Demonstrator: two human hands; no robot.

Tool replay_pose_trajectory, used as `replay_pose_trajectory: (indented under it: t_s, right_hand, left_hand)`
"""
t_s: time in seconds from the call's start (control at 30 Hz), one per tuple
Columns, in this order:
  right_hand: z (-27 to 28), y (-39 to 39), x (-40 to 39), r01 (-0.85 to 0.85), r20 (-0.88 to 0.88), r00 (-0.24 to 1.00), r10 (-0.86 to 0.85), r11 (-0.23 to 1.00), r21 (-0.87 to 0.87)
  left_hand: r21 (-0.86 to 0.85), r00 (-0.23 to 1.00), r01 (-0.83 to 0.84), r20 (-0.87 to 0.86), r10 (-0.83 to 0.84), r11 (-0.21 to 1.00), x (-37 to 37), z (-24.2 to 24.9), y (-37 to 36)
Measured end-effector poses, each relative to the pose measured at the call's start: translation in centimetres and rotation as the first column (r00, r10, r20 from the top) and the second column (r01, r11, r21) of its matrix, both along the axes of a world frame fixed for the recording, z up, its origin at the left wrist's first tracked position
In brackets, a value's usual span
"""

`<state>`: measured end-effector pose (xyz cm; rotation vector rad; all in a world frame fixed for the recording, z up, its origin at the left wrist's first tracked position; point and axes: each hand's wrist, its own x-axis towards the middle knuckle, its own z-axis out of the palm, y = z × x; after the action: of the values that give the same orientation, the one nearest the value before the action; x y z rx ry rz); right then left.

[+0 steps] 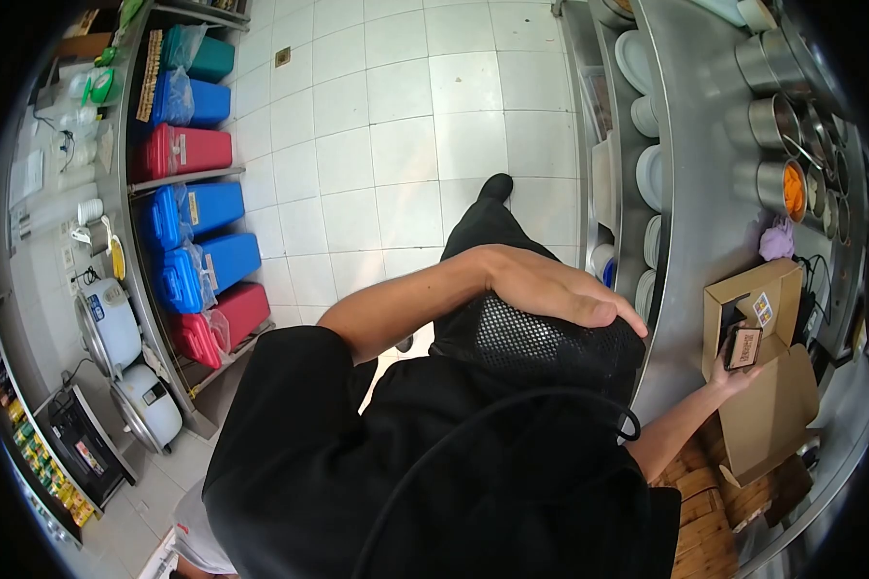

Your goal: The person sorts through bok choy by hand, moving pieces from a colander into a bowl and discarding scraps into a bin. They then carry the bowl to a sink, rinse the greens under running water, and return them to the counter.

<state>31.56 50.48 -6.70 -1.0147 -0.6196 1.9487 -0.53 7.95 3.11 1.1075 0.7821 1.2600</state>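
My left hand (550, 288) reaches across my body and lies over the top of a black mesh pouch (536, 343) at my chest, fingers curled over its edge. My right hand (729, 378) is low at the right and holds a small dark object with a pale label (743, 347). It holds this at the mouth of an open brown cardboard box (772, 405), which stands on the steel counter (705, 193). A black cable (512, 405) loops over my black shirt.
Metal canisters (772, 121) line the counter's far side, one with orange contents (794, 189), near a purple cloth (775, 239). White plates (649, 174) sit on shelves below. Coloured plastic bins (198, 207) and rice cookers (111, 323) fill the left racks. White tiled floor (386, 145) lies between.
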Motion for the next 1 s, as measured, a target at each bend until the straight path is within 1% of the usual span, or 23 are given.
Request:
replay_pose_trajectory:
  t_s: [0.17, 0.33, 0.43, 0.63, 1.0]
  right_hand:
    - [0.0, 0.1, 0.0, 0.009, 0.010, 1.000, -0.009, 1.000, -0.004]
    - [0.3, -0.4, -0.3, 0.024, 0.076, 0.997, -0.027, 0.999, 0.043]
    - [0.5, -0.5, -0.6, 0.055, 0.074, 0.996, -0.056, 0.998, 0.015]
    - [0.8, -0.9, -1.0, 0.051, 0.111, 0.992, -0.054, 0.998, 0.032]
    - [0.5, -0.3, -0.5, 0.061, 0.038, 0.997, -0.060, 0.998, -0.030]
  left_hand:
    - [-0.016, 1.000, 0.002, 0.007, -0.002, 1.000, 0.0, -0.2, 0.1]
    - [-0.013, 1.000, 0.000, 0.010, 0.000, 1.000, 0.0, -0.2, 0.2]
    - [-0.002, 1.000, -0.012, 0.003, 0.012, 1.000, 0.1, -0.3, 0.2]
    - [-0.001, 1.000, -0.013, 0.011, 0.013, 1.000, 0.2, -0.5, 0.2]
    - [0.001, 1.000, -0.020, -0.001, 0.020, 1.000, 0.2, -0.9, 0.4]
